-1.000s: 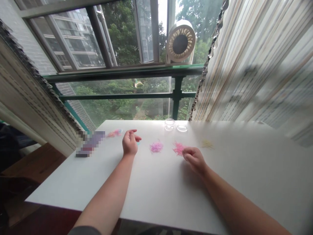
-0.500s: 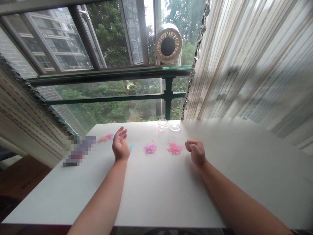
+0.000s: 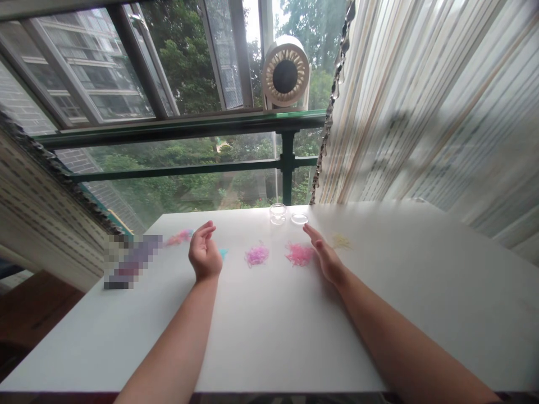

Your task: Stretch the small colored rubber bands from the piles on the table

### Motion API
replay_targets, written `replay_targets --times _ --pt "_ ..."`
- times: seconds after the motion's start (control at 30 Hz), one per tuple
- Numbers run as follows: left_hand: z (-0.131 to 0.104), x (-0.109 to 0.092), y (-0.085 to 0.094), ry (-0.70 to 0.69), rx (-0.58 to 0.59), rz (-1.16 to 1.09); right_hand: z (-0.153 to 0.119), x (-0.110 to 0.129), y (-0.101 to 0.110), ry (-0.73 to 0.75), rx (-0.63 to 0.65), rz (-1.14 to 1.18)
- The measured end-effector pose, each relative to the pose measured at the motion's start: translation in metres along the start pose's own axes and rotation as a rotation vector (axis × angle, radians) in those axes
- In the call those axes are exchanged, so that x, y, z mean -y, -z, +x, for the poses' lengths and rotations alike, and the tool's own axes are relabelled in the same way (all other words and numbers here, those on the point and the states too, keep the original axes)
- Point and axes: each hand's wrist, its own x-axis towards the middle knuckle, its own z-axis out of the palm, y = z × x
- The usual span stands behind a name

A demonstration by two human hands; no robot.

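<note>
My left hand (image 3: 205,251) rests on its edge on the white table, fingers loosely bent and nothing visible in them. Just right of it, partly hidden behind it, is a small blue pile (image 3: 223,255) of what look like tiny rubber bands. A purple pile (image 3: 257,255) and a pink pile (image 3: 298,254) of the same kind lie between my hands. With fingers stretched out, my right hand (image 3: 325,256) stands on edge at the right side of the pink pile. A thin yellow pile (image 3: 342,242) is spread to its right.
A clear round container (image 3: 278,214) and a clear lid-like disc (image 3: 300,219) stand near the back edge of the white table (image 3: 269,336). A mixed-colour pile (image 3: 179,237) and a pixelated object (image 3: 133,262) lie at left. Beyond is a fan (image 3: 285,74) by the window.
My right hand has uncurled from a fist and shifted left to the pink pile, uncovering the yellow pile. My left hand stays in place with its fingers slightly more bent.
</note>
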Motion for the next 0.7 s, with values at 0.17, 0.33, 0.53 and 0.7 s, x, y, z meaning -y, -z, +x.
replay_targets --times 0.17,0.33,0.53,0.7 --pt "-0.008 -0.027 -0.002 -0.194 0.305 0.159 0.000 0.007 -0.003 -0.045 0.126 -0.444" --pt "-0.025 -0.056 -0.014 -0.278 0.543 0.076 0.009 0.013 -0.027 -0.045 0.159 -0.739" --pt "-0.025 -0.060 -0.012 -0.258 0.559 0.050 0.022 0.015 -0.058 -0.111 0.029 -0.967" --pt "-0.020 -0.057 -0.006 -0.222 0.496 0.064 0.026 0.016 -0.060 -0.126 -0.036 -1.038"
